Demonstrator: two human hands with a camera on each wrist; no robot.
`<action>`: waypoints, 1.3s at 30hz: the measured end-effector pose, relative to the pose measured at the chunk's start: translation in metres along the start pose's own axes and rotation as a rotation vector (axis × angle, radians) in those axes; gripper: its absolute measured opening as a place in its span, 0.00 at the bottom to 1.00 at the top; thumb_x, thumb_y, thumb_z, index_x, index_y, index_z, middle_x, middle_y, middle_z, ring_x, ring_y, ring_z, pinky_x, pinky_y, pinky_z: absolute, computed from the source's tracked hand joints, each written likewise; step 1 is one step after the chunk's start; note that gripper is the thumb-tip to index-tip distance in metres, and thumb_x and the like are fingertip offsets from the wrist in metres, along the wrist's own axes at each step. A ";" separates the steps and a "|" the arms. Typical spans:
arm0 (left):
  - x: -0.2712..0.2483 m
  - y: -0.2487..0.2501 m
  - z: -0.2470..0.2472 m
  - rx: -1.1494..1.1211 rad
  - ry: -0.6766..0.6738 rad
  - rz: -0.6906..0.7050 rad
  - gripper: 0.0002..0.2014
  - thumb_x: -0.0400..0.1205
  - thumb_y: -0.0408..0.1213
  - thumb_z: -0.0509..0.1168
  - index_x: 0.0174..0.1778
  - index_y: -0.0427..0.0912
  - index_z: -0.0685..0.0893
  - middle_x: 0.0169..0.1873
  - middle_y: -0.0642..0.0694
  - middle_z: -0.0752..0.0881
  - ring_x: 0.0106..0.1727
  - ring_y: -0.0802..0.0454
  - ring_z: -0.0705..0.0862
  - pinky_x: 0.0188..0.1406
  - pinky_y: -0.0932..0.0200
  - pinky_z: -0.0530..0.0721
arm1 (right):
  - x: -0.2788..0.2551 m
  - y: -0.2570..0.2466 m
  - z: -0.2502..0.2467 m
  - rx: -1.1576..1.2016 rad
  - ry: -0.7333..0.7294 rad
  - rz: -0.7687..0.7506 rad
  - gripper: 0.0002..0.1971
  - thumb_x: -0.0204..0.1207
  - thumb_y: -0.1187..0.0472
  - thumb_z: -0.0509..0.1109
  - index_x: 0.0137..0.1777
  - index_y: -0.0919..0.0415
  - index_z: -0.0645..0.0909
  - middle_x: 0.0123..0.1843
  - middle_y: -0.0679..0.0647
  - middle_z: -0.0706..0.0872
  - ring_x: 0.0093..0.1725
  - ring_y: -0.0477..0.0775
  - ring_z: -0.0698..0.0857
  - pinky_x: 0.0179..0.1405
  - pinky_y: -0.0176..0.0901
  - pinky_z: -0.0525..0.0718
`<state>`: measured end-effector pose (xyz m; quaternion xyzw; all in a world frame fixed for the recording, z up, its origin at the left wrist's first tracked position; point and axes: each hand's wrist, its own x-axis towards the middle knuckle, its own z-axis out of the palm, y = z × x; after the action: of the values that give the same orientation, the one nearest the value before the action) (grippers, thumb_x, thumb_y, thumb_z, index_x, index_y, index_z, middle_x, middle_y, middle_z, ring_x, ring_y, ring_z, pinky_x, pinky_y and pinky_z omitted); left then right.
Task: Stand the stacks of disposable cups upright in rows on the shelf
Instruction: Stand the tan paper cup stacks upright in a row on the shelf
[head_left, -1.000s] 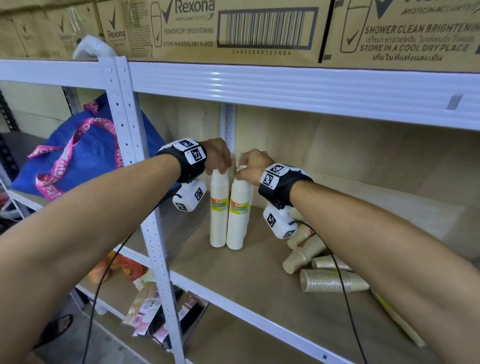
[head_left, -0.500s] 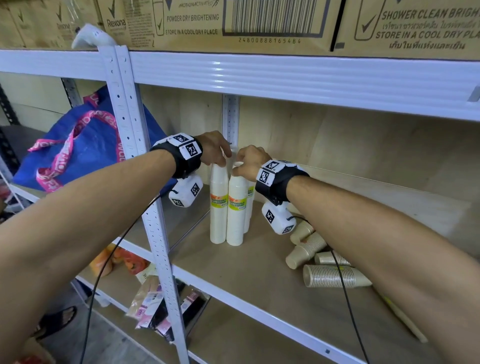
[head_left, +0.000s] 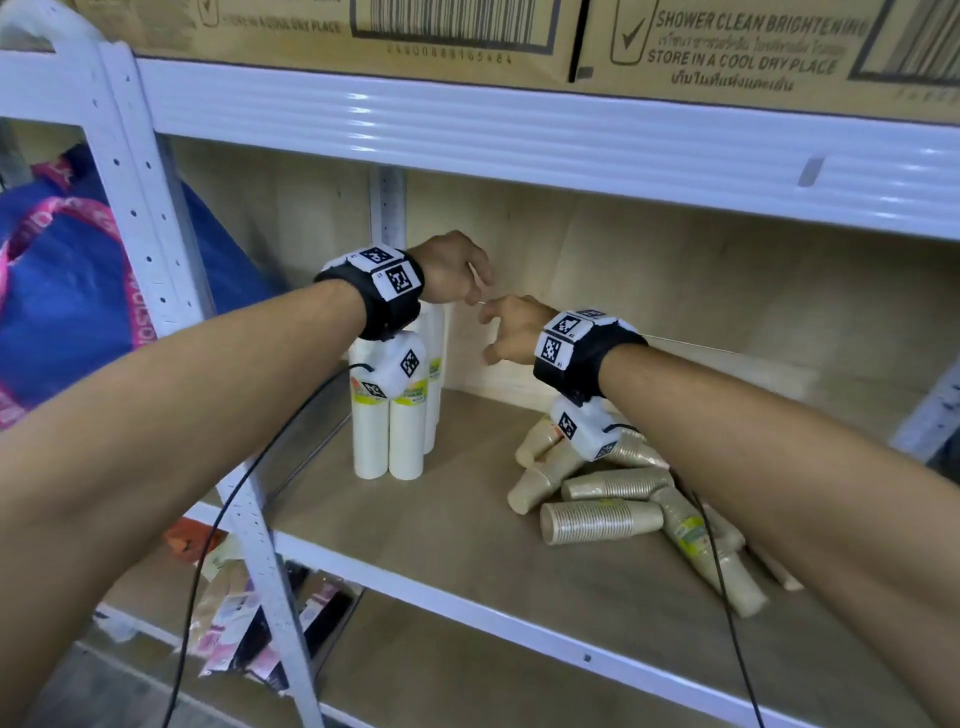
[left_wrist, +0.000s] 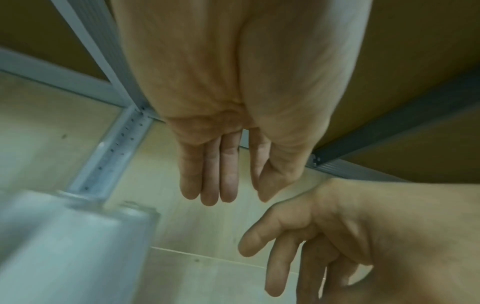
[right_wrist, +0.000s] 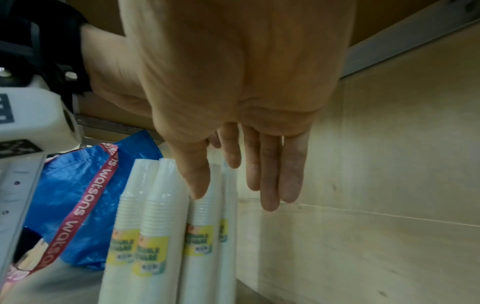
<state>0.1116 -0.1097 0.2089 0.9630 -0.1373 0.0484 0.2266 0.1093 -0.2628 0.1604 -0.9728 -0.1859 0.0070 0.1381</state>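
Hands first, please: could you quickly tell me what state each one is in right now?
Left hand: open, fingers relaxed, holding nothing, above the white cup stacks.
Right hand: open, fingers extended, holding nothing.

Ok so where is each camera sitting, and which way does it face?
Head: on the person's head, looking down at the shelf board; both forearms show.
Left wrist: under the left hand, looking along its fingers; the right hand shows too.
Right wrist: under the right hand, looking toward the upright white wrapped cup stacks.
Head and right wrist views share those stacks.
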 end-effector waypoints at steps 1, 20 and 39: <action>0.003 0.005 0.009 -0.021 -0.018 0.016 0.13 0.77 0.34 0.72 0.55 0.51 0.88 0.51 0.48 0.87 0.54 0.51 0.84 0.57 0.56 0.84 | -0.006 0.010 0.000 -0.010 -0.010 0.017 0.32 0.70 0.54 0.77 0.75 0.53 0.73 0.63 0.53 0.81 0.62 0.57 0.81 0.49 0.40 0.75; -0.007 0.008 0.210 -0.151 -0.314 -0.069 0.17 0.74 0.39 0.77 0.59 0.47 0.88 0.55 0.50 0.85 0.56 0.50 0.83 0.51 0.60 0.80 | -0.110 0.169 0.106 -0.051 -0.289 0.317 0.37 0.66 0.55 0.80 0.76 0.56 0.73 0.72 0.54 0.78 0.67 0.57 0.81 0.57 0.44 0.81; -0.037 -0.019 0.260 -0.171 -0.363 -0.110 0.35 0.70 0.43 0.79 0.72 0.55 0.73 0.55 0.49 0.82 0.51 0.51 0.81 0.39 0.64 0.76 | -0.119 0.209 0.151 -0.069 -0.212 0.274 0.35 0.50 0.47 0.76 0.63 0.33 0.79 0.52 0.42 0.87 0.50 0.49 0.87 0.48 0.49 0.89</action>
<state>0.0900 -0.2012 -0.0373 0.9392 -0.1269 -0.1502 0.2815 0.0636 -0.4524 -0.0455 -0.9870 -0.0654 0.1219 0.0818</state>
